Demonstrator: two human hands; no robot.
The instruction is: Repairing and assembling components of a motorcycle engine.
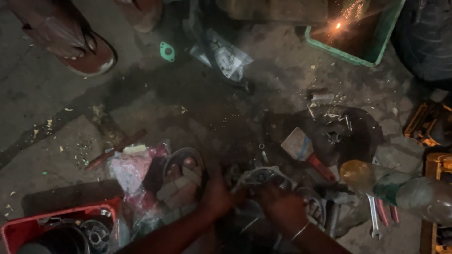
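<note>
On the dark concrete floor at the bottom centre lies a grey metal engine part (261, 178) with a round opening. My left hand (215, 196) grips its left edge, and my right hand (282, 207), with a thin bangle at the wrist, holds its right side from below. My sandalled foot (182, 181) rests just left of my left hand. The lower half of the metal part is hidden by my hands and by shadow.
A scraper with a red handle (306, 151), a spanner (373, 216) and a plastic bottle (400, 190) lie to the right. A red crate (28, 226) with round parts sits bottom left, a green tray (358, 51) top right. Another person's sandalled foot (70, 40) stands top left.
</note>
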